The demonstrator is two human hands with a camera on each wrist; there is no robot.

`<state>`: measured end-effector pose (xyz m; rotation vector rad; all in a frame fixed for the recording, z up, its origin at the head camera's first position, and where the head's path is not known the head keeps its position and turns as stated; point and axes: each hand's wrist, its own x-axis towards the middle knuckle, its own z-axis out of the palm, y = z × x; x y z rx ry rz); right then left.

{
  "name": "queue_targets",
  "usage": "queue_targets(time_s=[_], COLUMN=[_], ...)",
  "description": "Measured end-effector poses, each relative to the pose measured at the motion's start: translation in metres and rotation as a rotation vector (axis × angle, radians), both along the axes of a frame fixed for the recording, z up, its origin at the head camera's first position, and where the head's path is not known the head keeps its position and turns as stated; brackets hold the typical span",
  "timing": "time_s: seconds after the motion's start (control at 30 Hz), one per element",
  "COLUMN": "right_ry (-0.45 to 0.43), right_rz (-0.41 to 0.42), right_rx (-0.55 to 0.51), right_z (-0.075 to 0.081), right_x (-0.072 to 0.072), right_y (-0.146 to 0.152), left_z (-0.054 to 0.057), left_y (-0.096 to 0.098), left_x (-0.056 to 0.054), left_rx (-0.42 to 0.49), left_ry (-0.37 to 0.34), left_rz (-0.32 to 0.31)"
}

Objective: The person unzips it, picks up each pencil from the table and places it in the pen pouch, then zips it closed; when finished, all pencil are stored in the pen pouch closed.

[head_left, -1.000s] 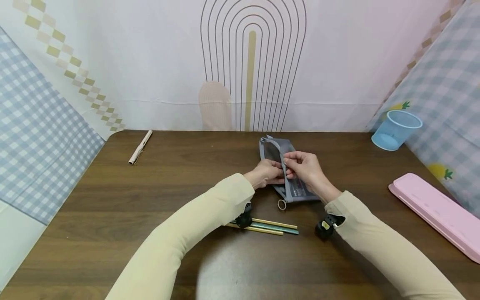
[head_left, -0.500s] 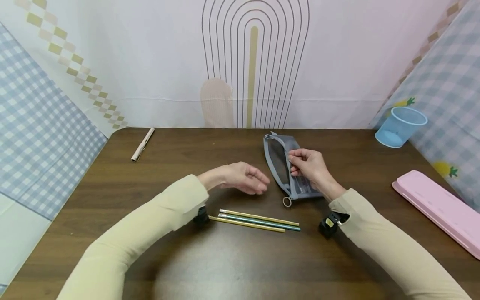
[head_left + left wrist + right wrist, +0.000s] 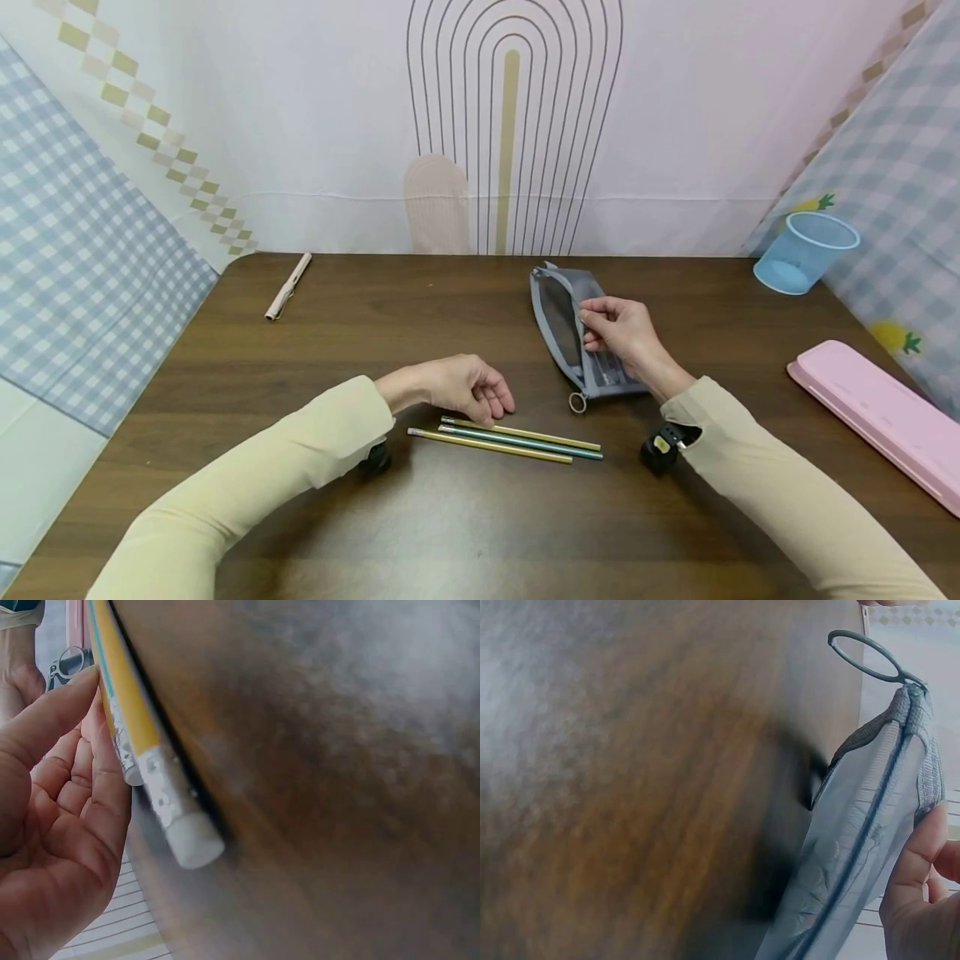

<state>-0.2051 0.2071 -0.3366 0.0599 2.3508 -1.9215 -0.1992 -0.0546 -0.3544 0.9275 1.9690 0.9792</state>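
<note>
Left hand: our left hand (image 3: 457, 390) hovers with loosely curled fingers at the eraser ends of the pencils (image 3: 510, 439), fingertips touching them, nothing gripped yet.
Right hand: our right hand (image 3: 621, 331) pinches the upper edge of the grey pouch (image 3: 564, 333), holding its zip mouth open.
Where: the pencils lie just in front of the pouch on the worktop (image 3: 450, 533).
Doing it well: we judge it best to gather the pencils together by the eraser ends and keep the pouch mouth wide.
Count: three pencils, one pouch, one cream pen (image 3: 288, 286), one blue cup (image 3: 806, 252), one pink case (image 3: 877, 422).
</note>
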Motion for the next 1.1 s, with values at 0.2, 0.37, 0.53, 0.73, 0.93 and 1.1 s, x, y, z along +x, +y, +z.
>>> queue_targets(time_s=[0.2, 0.37, 0.53, 0.73, 0.93, 1.1], right_ry=[-0.004, -0.005, 0.003, 0.002, 0.002, -0.005], right_rz=[-0.005, -0.009, -0.010, -0.002, -0.009, -0.007], right_rx=[0.014, 0.025, 0.017, 0.005, 0.014, 0.014], right_z=[0.000, 0.000, -0.001, -0.001, 0.000, -0.001], right_x=[0.001, 0.001, 0.002, 0.001, 0.000, -0.001], right_y=[0.000, 0.000, 0.000, -0.001, -0.002, -0.003], left_z=[0.000, 0.002, 0.003, 0.011, 0.014, 0.005], left_y=[-0.001, -0.002, -0.008, -0.022, -0.028, -0.009], left_x=[0.001, 0.002, -0.001, -0.012, -0.028, -0.039], left_rx=[-0.015, -0.050, -0.071, -0.056, -0.011, 0.056], left_ry=[0.089, 0.209, 0.320, 0.250, 0.029, -0.246], left_rz=[-0.028, -0.048, -0.078, -0.077, 0.098, 0.386])
